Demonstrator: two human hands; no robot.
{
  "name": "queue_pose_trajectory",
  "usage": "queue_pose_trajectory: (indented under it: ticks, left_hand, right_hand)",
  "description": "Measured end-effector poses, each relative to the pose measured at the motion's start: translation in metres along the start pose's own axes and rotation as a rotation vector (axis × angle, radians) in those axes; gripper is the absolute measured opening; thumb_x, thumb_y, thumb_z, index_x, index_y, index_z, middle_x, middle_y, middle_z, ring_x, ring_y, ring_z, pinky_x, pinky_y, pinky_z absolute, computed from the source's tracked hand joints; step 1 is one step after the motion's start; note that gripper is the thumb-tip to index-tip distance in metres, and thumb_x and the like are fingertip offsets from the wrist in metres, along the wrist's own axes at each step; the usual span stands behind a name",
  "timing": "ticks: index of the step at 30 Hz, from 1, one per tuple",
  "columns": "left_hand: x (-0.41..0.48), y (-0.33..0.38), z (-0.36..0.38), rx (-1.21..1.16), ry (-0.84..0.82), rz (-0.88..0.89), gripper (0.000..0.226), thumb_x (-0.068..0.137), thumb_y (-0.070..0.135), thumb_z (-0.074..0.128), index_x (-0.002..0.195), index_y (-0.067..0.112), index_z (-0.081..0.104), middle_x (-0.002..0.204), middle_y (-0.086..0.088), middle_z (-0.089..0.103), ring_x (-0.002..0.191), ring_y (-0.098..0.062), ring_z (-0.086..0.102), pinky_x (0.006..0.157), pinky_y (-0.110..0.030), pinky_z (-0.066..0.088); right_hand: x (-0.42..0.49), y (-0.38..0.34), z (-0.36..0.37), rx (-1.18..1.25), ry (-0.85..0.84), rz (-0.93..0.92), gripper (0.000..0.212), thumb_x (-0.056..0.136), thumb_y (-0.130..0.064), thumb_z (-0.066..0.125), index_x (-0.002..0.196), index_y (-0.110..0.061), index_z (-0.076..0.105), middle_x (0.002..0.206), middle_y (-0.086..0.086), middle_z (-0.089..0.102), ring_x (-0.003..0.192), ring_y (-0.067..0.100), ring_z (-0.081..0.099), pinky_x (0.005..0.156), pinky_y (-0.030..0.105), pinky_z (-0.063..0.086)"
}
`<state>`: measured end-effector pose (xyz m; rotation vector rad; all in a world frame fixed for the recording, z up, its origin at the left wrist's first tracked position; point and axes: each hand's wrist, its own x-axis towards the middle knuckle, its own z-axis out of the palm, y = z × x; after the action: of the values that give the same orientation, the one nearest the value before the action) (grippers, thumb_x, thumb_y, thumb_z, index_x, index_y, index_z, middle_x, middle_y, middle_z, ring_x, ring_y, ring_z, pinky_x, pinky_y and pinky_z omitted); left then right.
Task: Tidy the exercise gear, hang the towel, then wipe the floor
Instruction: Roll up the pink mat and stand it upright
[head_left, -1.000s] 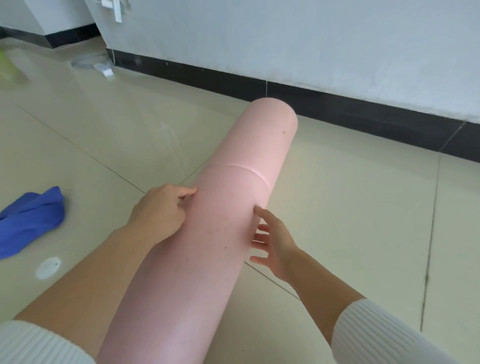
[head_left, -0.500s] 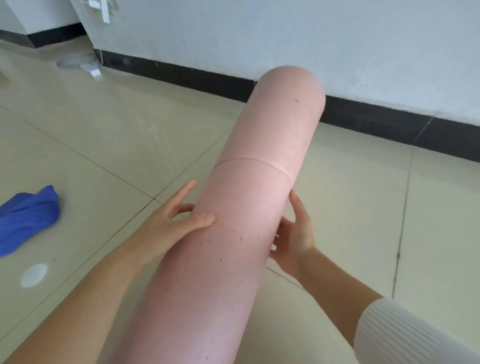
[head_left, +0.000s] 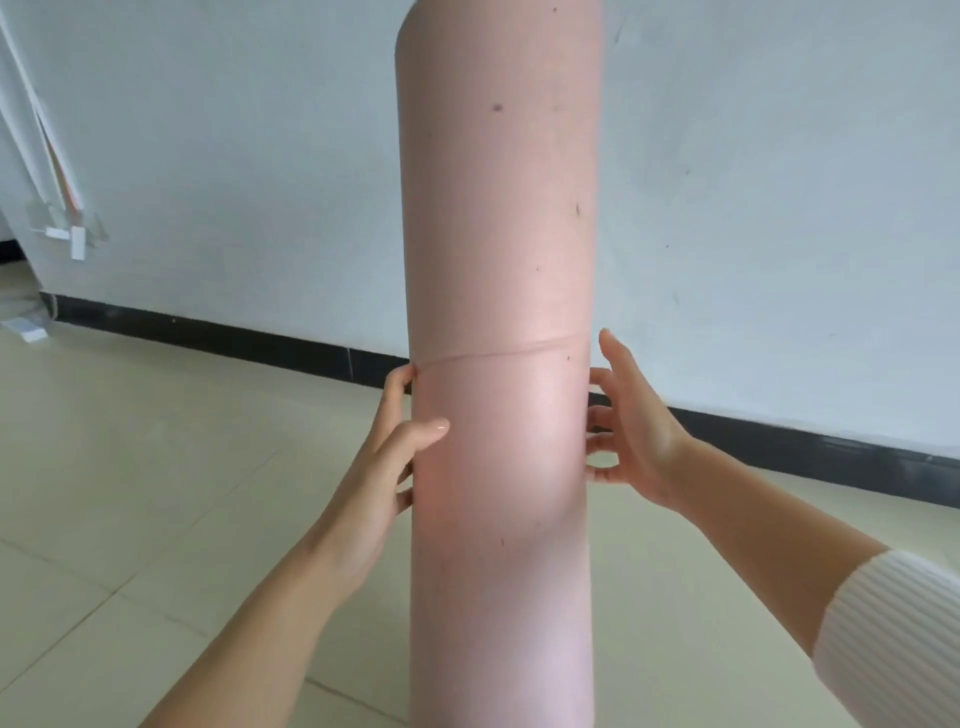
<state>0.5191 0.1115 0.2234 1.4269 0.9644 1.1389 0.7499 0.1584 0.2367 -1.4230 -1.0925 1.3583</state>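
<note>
A rolled pink exercise mat (head_left: 498, 249) stands nearly upright in the middle of the view, its top and bottom ends cut off by the frame. A thin seam line runs around it at mid height. My left hand (head_left: 387, 457) presses on its left side, thumb on the front and fingers curled behind. My right hand (head_left: 631, 436) holds the right side with fingers spread against the roll. The two hands clamp the mat between them. The blue towel is out of view.
A pale wall (head_left: 234, 171) with a black baseboard (head_left: 208, 332) runs behind the mat. Beige floor tiles (head_left: 156, 493) lie below. White strips and tags (head_left: 67, 218) hang at the far left, with a small white item (head_left: 26, 330) on the floor under them.
The mat has swung up from a slant to nearly upright. Both hands shifted to grip its sides. The view rose toward the wall, so the blue towel left the frame.
</note>
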Motion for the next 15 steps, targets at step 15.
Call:
queue_pose_trajectory:
  ticks: [15]
  left_hand:
    - [0.030, 0.097, 0.088, 0.094, 0.209, -0.044, 0.043, 0.083, 0.072, 0.029, 0.109, 0.052, 0.057, 0.093, 0.000, 0.063, 0.079, -0.021, 0.060, 0.070, -0.040, 0.051]
  right_hand:
    - [-0.076, -0.039, -0.090, 0.194, -0.001, -0.191, 0.031, 0.080, -0.037, 0.047, 0.100, -0.022, 0.066, 0.114, 0.002, 0.067, 0.092, 0.020, 0.064, 0.089, 0.044, 0.052]
